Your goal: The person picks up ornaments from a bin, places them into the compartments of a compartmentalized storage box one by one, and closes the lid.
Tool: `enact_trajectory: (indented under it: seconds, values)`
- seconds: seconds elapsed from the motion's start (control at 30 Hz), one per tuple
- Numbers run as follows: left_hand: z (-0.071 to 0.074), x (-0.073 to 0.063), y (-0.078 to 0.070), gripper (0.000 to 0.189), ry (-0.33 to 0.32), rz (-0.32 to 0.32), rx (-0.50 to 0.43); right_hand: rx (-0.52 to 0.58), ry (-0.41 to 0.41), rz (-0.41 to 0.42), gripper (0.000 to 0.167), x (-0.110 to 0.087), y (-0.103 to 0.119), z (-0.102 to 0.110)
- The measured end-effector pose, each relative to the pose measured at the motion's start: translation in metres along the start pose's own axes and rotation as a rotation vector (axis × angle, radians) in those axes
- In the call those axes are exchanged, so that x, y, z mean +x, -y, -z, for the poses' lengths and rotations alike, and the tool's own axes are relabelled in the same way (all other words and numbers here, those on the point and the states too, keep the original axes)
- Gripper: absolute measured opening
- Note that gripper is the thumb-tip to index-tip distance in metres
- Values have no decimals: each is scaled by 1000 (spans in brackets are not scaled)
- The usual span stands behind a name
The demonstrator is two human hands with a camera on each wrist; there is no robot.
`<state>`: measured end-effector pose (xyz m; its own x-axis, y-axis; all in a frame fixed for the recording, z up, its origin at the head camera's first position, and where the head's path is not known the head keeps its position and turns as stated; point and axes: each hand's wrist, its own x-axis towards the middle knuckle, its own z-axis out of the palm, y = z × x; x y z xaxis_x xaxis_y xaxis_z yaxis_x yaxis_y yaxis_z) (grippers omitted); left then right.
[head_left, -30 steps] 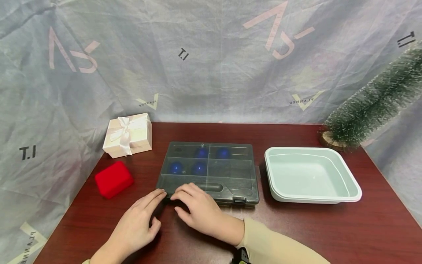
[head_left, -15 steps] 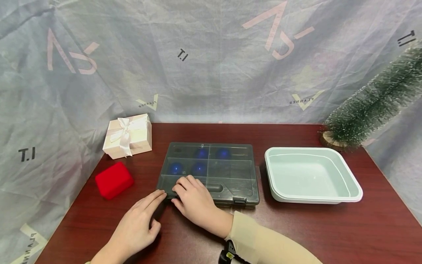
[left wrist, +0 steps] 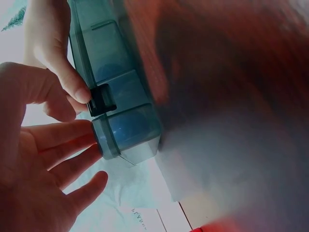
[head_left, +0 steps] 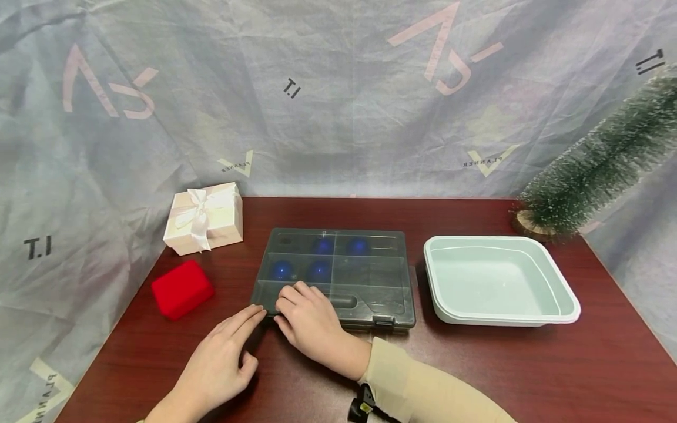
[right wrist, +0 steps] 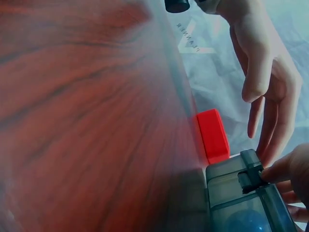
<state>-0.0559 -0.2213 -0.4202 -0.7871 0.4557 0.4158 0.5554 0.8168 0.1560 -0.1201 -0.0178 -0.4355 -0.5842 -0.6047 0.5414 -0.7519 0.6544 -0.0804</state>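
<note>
A translucent grey compartment box (head_left: 372, 273) lies flat on the table with its lid down; several blue balls (head_left: 319, 270) show through it. My right hand (head_left: 313, 329) is at its front left, bent fingers on the lid and the thumb against the front edge. In the left wrist view that thumb touches the black latch (left wrist: 102, 100), which the right wrist view shows beside the thumb as well. My left hand (head_left: 214, 364) touches the front left corner with fairly straight fingertips, thumb apart from the box. A second latch (head_left: 384, 321) sits at the front right.
A pale green tub (head_left: 439, 314) stands right of the box. At the left are a red box (head_left: 182, 288) and a white gift box (head_left: 206, 218) with a ribbon. A small artificial tree (head_left: 597, 158) leans at the back right; a grey cloth (head_left: 338, 135) hangs behind.
My right hand has shifted slightly left and farther onto the lid, its thumb coming up to the front edge. My left hand and the box stay nearly where they were.
</note>
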Motion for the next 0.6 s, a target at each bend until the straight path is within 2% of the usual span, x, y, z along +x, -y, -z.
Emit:
enact_trajectory:
  seconds: [0.17, 0.3, 0.47, 0.6]
  values:
    - [2, 3, -1, 63, 19, 7, 6, -26, 31, -8, 11, 0, 1, 3]
    - [8, 13, -1, 52, 66, 17, 14, -7, 73, -10, 9, 2, -1, 7]
    - [19, 37, 0, 25, 143, -16, 80, 33, 96, 2, 11, 4, -15, 20]
    - [24, 67, 3, 19, 148, -57, 105, 18, 56, 13, 13, 6, -40, 45]
